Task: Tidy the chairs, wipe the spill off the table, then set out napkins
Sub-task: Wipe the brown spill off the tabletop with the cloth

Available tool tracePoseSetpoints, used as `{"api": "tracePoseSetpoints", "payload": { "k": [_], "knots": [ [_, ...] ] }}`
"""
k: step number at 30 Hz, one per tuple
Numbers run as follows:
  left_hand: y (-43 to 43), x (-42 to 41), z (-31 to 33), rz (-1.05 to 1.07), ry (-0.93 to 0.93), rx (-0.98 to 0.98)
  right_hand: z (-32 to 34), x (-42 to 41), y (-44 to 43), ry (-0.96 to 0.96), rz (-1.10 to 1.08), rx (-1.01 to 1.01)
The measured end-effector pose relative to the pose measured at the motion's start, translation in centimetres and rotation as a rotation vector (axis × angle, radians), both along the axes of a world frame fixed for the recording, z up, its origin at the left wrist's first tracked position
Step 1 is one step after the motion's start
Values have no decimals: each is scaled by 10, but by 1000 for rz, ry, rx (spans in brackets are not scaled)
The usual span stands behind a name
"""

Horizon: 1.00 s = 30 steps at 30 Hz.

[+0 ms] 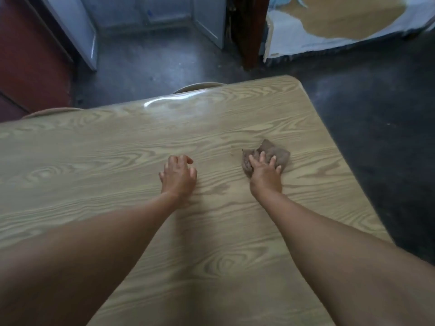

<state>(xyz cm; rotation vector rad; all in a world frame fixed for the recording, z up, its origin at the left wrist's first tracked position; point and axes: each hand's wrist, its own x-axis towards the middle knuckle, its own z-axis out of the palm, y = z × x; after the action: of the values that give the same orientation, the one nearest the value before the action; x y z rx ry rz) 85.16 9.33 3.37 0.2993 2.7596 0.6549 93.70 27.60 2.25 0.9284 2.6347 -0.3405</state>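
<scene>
brown cloth (pixel 270 152) pinned flat under right hand (pixel 264 176), fingers spread to wipe table (pixel 94 161) — left hand (pixel 179 176) empty, loosely curled, bracing nr it.

Table (pixel 117 161) glossy wood-grain laminate; rag (pixel 270 151) matt brown cloth.

Table (pixel 117 161): near edge and left end cut off by the picture's edges. Two chairs, one (pixel 199 86) past the far edge and one (pixel 51 112) near the far left: only the curved top rims show, the rest hidden behind the table. Cloth (pixel 273 151) toward the right edge: near part covered by the right hand (pixel 264 175); any spill under it is hidden.
</scene>
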Motion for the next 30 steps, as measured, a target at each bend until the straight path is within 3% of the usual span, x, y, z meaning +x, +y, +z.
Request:
{"api": "tracePoseSetpoints", "payload": {
  "k": [3,7,9,12,15,17,19,23,26,28,30],
  "knots": [
    [6,-22,-3,43,28,16,-9,-42,-29,81,133,7],
    [4,-46,-3,144,71,33,-6,-50,-96,162,649,-218],
    [1,-55,-3,191,70,30,-6,-46,-95,156,807,-300],
    [-4,-64,-4,197,61,23,-8,-52,-52,223,637,-265],
    [-9,-77,-5,198,59,36,-11,-92,-10,140,289,-86],
    [-16,-86,-7,201,71,24,-11,-128,-11,116,188,-26],
    [-24,-96,-7,222,82,5,-12,-160,-36,136,228,-40],
    [-38,-108,-9,299,94,-5,-9,-158,-117,173,686,-256],
    [-50,-110,-11,351,83,6,-9,-133,-114,232,893,-386],
    [-58,-110,-13,345,76,15,-15,-129,-85,333,803,-361],
    [-65,-110,-14,331,70,42,-19,-140,-53,365,473,-230]
  ]
}}
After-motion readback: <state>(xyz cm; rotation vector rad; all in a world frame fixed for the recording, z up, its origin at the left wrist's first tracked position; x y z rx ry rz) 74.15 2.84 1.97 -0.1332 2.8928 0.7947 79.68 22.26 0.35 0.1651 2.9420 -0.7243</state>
